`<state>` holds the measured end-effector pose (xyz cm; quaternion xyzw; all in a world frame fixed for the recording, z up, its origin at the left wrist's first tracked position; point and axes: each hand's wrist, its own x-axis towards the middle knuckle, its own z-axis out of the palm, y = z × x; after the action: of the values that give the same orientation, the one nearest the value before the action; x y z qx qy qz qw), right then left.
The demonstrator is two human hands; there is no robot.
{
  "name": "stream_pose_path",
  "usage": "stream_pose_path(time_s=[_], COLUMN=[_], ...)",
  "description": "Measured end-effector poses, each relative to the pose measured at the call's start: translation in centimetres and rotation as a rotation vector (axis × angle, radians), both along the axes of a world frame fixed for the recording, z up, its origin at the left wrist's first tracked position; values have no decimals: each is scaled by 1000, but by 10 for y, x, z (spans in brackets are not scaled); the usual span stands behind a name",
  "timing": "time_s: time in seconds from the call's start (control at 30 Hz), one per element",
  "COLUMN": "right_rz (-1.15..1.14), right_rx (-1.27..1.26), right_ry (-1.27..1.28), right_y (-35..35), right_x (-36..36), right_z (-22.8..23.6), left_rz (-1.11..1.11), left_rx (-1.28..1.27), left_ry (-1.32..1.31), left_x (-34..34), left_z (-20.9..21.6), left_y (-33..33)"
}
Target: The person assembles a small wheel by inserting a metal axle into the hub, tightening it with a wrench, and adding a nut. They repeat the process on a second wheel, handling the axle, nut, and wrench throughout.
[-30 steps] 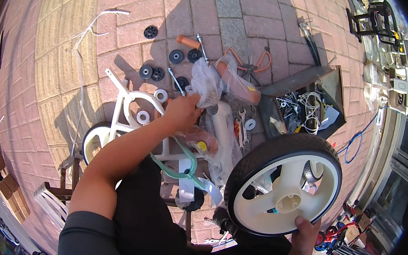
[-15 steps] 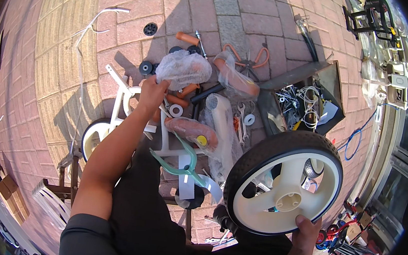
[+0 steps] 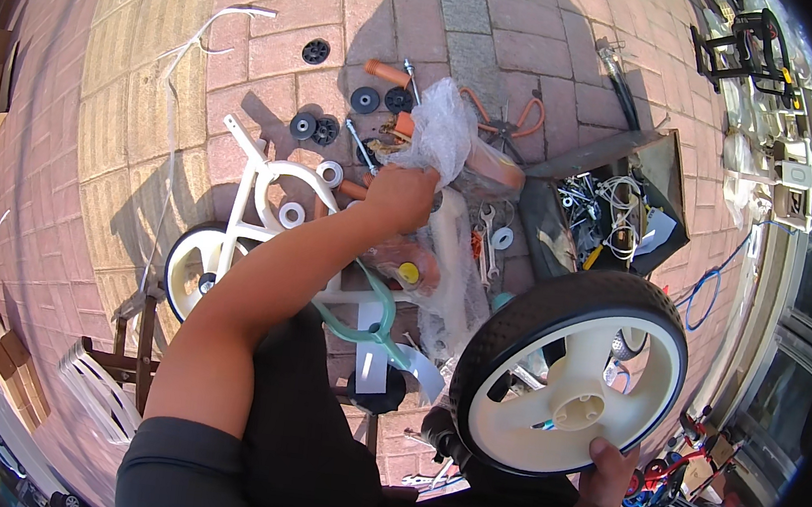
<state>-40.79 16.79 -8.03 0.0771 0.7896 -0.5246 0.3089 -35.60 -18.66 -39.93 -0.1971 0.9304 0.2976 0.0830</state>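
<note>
While your right hand point(image 3: 606, 472) holds the large wheel point(image 3: 586, 359) close to you at the lower right, its thumb lies on the cream rim and its fingers are hidden behind, so how far they curl you cannot tell from here. That wheel has a knobbly black tyre, broad smooth spokes and a round hub pierced with holes. Left of it lie a glossy mint-green forked part point(image 3: 377, 333) and a flat white strip point(image 3: 372, 370), glaring enough that you could read nothing on it. Beyond your bare forearm, the white tubular frame point(image 3: 256, 176) curves beside a smaller cream wheel point(image 3: 185, 273). Your left hand point(image 3: 404, 198) is closed around a bunched edge of crinkled, translucent wrap point(image 3: 443, 128), over the loose parts. Near it you have an orange bundle point(image 3: 427, 269) under clear film, with a round yellow spot, and shiny metal wrenches point(image 3: 487, 243). Further out come an angular dark metal box point(image 3: 542, 224) of bolts and cable, grooved black rollers point(image 3: 365, 100) and a matte orange cylinder point(image 3: 386, 73), all on rough pinkish paving point(image 3: 509, 55)
</note>
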Motion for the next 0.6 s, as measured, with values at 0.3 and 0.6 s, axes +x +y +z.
stream_pose_path(time_s=[0.3, 0.6], right_rz=[-33, 23], right_rx=[23, 2], right_ry=[14, -17], right_y=[2, 0], right_x=[2, 0], right_z=[-1, -13], left_rz=[-13, 87], left_rx=[-2, -49], left_ry=[-92, -97], left_x=[7, 15], left_z=[-8, -5], left_y=[14, 11])
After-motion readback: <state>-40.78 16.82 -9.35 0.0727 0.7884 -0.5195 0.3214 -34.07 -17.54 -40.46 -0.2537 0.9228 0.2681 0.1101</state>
